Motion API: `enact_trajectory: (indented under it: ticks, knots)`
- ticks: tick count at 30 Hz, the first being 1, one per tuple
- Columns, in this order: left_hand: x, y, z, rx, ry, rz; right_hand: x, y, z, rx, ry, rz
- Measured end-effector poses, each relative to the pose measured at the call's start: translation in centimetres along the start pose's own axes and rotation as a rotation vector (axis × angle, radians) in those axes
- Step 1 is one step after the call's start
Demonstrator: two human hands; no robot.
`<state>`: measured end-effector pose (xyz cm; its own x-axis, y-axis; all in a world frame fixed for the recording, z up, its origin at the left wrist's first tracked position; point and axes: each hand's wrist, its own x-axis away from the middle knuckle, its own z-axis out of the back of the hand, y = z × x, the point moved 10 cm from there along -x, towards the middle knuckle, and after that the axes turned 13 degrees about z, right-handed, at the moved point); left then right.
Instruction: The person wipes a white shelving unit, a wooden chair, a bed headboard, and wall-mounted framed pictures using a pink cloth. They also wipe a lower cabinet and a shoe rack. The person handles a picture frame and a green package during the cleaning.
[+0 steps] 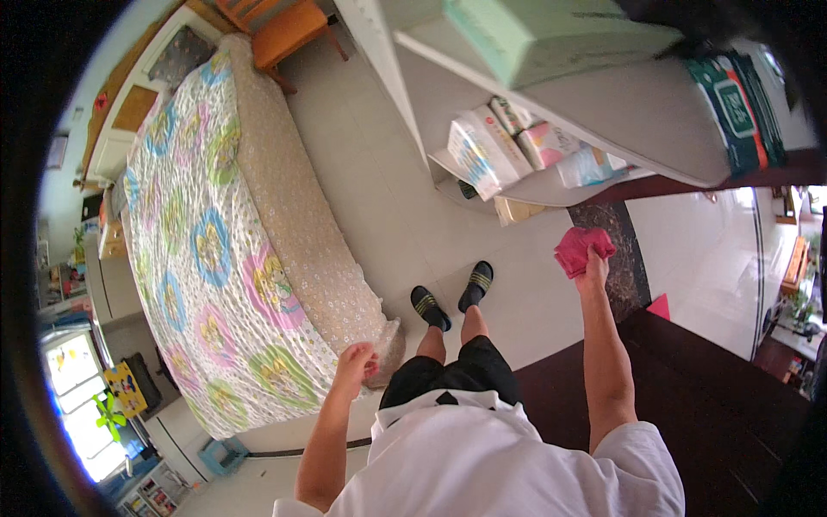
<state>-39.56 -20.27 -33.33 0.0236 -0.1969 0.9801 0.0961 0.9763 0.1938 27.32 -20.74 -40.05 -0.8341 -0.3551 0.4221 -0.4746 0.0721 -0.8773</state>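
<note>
My right hand (592, 263) is closed around a folded pink cloth (583, 249), held out over the floor near a dark marble threshold strip (619, 258). At the near corner of the bed, my left hand (357, 367) hangs with its fingers curled; whether it holds anything cannot be told. The bed carries a patterned cover (213, 245) with cartoon figures. Ahead and to the right stands a white corner shelf unit (568, 129). Tissue packs (488, 152) lie on its lower shelf, and a dark green wipes pack (736, 116) is on the upper one.
A pale green box (549, 45) stands on the upper shelf. An orange wooden chair (287, 32) is beyond the bed. Dark brown wooden panelling (678, 400) lies at my right. Beyond the marble strip, the glossy floor (691, 258) continues into another room.
</note>
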Motion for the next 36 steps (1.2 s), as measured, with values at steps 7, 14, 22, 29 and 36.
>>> enact_trajectory:
  ticks: [7,14,22,29,36]
  knots:
    - [-1.1,-9.4,7.1,0.190,0.043,0.120,-7.2,4.2,-10.9,0.753,-0.305,0.747]
    - [-3.0,-15.7,7.9,0.338,0.061,0.208,-1.0,11.4,-17.3,1.057,-0.444,0.494]
    - [-5.3,-15.8,7.0,0.384,0.028,0.214,4.5,12.2,-5.5,0.377,-0.359,-0.157]
    - [-14.2,-16.5,3.5,0.075,0.076,0.070,6.6,25.9,3.6,0.275,-0.230,-0.560]
    - [-18.8,-11.6,-4.9,-0.362,0.299,-0.222,-8.4,35.6,9.2,0.275,-0.249,-0.448]
